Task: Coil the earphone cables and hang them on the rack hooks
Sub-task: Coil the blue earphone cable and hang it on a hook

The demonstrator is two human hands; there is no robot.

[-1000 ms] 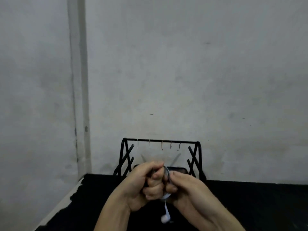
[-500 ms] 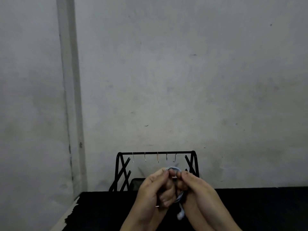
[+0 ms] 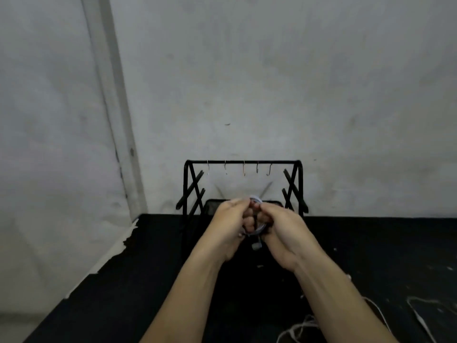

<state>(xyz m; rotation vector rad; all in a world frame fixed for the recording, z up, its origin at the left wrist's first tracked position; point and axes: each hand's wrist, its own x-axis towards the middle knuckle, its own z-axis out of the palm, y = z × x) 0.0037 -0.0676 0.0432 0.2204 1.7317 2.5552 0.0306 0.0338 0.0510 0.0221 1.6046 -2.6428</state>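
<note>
Both hands meet above the middle of the black tabletop [image 3: 123,288], just in front of the black rack [image 3: 243,162] that stands at the far edge against the grey wall [image 3: 272,82]. The left hand [image 3: 228,226] has its fingers curled around a white coiled earphone cable [image 3: 257,200], and the right hand [image 3: 284,231] pinches the same coil from the other side, fingertips bent inward and touching those of the left. The top of the loop peeks out above the fingertips, and a short piece with a small end part hangs below the hands. The coil sits lower than the rack's top bar, where five small hooks [image 3: 243,168] hang in a row, none carrying anything. On the near right of the tabletop lie more loose white cables [image 3: 296,330], one beside the right forearm and another [image 3: 420,315] farther right.
</note>
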